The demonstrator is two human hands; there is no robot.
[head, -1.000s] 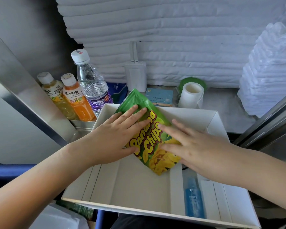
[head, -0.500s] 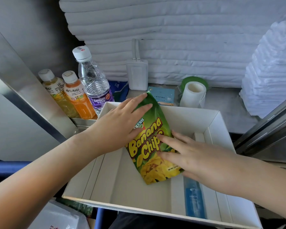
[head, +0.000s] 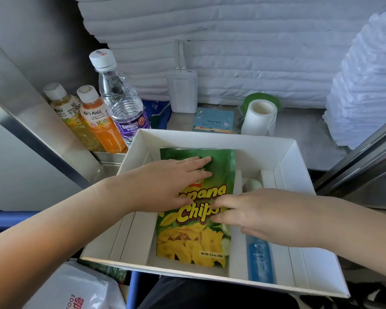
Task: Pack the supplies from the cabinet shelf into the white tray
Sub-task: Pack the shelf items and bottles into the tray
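Left hand (head: 165, 184) and right hand (head: 261, 212) rest, apparently flat, on chips bag (head: 194, 241).

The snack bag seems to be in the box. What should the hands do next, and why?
Probably lift both hands away. The chips bag lies flat in the middle compartment of the tray, left hand and right hand merely pressing it, while three bottles wait on the shelf.
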